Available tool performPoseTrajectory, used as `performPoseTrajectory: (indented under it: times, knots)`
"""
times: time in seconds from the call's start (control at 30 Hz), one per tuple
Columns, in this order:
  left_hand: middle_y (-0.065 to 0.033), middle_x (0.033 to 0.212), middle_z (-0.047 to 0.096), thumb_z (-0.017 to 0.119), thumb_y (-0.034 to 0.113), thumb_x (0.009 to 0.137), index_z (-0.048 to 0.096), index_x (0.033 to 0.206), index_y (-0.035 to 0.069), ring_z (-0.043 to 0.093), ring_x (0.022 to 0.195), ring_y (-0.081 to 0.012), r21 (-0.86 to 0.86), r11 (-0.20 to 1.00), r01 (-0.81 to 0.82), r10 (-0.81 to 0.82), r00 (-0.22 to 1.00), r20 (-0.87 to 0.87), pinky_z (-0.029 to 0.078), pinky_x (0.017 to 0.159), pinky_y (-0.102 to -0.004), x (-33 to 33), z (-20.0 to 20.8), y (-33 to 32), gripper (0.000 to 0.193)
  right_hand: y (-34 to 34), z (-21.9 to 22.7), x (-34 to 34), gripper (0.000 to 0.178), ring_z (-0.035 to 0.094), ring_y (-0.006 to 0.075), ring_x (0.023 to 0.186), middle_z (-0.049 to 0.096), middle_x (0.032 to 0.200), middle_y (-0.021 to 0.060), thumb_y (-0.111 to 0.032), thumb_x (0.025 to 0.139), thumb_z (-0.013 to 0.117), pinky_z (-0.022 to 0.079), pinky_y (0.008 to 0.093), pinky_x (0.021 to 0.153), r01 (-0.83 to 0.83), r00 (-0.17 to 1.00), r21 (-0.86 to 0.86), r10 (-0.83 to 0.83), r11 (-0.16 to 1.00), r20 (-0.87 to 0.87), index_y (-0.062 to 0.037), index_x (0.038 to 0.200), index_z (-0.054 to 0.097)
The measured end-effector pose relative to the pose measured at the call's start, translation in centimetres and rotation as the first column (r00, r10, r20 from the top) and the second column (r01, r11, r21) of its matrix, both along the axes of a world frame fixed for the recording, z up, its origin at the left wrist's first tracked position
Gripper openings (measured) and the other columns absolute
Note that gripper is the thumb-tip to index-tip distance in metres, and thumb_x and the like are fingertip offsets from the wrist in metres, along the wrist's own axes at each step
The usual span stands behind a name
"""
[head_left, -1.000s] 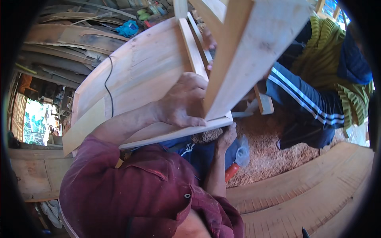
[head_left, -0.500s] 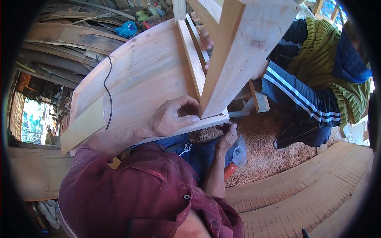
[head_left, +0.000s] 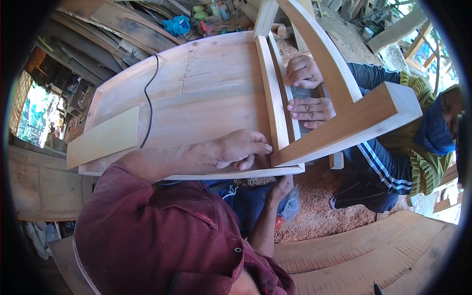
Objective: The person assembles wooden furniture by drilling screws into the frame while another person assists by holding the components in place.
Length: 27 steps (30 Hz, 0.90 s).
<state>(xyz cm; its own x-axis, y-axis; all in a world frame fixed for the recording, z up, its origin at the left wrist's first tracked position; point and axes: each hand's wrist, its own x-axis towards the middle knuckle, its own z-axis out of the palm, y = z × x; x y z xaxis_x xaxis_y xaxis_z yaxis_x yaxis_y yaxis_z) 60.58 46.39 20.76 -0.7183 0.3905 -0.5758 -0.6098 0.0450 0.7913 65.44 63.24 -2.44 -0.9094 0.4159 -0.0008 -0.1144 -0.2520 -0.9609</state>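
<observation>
Head view: left hand point(head_left: 241, 150) presses flat, fingers together, on the pale wooden panel point(head_left: 206, 98) beside its raised rib point(head_left: 271, 93); right hand point(head_left: 281, 187) grips the panel's near edge from beneath.

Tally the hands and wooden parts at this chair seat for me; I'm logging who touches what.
Person's own hands: 2, left hand on the wooden seat panel, right hand under its edge
Co-worker's hands: 2
Seat panels: 1
Curved frame pieces: 1
Loose flat boards: 1
Total: 7
</observation>
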Motion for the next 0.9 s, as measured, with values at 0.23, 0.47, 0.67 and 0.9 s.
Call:
performPoseTrajectory:
  times: [0.23,0.47,0.67,0.9]
  knots:
    - [0.0006,0.063,0.051,0.057,0.019,0.102,0.054,0.108,0.003,0.044,0.039,-0.0070,0.211,0.976,-0.058,0.029,0.990,0.139,0.031,0.034,-0.0236,-0.5,-1.1,-0.6,0.018,-0.6,2.4,0.9,0.049,0.042,0.0118,0.064,0.050,0.067,0.0011,-0.038,0.106,0.044,0.034,0.0345,0.057,-0.057,0.994,0.205,0.036,0.977,0.106,0.0027,0.082,0.058]
    - [-0.0004,0.066,0.051,0.052,0.015,0.102,0.053,0.113,0.000,0.042,0.040,-0.0061,0.336,0.940,0.061,-0.119,0.981,0.155,0.029,0.034,-0.0243,-0.9,-1.5,-1.6,0.018,-0.2,-1.1,3.0,0.041,0.053,0.0198,0.067,0.063,0.077,0.0106,-0.034,0.101,0.048,0.045,0.0378,0.063,-0.218,0.973,0.603,0.123,0.768,0.196,0.0044,0.100,0.061]
    - [-0.0085,0.081,0.061,0.055,0.015,0.099,0.054,0.114,-0.005,0.052,0.048,-0.0110,0.294,0.913,0.282,-0.306,0.951,0.037,0.041,0.043,-0.0280,-2.1,0.1,-4.7,0.025,-2.6,3.3,1.6,0.039,0.057,0.0215,0.072,0.064,0.084,0.0132,-0.031,0.096,0.053,0.048,0.0370,0.066,-0.232,0.971,0.673,0.126,0.702,0.203,0.0045,0.112,0.057]
    - [-0.0045,0.101,0.063,0.057,0.021,0.101,0.059,0.112,0.002,0.058,0.071,-0.0073,-0.064,0.948,0.313,-0.316,0.884,-0.344,0.048,0.056,-0.0251,-5.9,3.0,-17.3,0.021,-1.2,22.8,-3.4,0.047,0.060,0.0236,0.078,0.065,0.093,0.0163,-0.027,0.091,0.060,0.052,0.0361,0.069,0.225,0.965,0.667,-0.070,0.710,-0.252,0.0047,0.125,0.052]
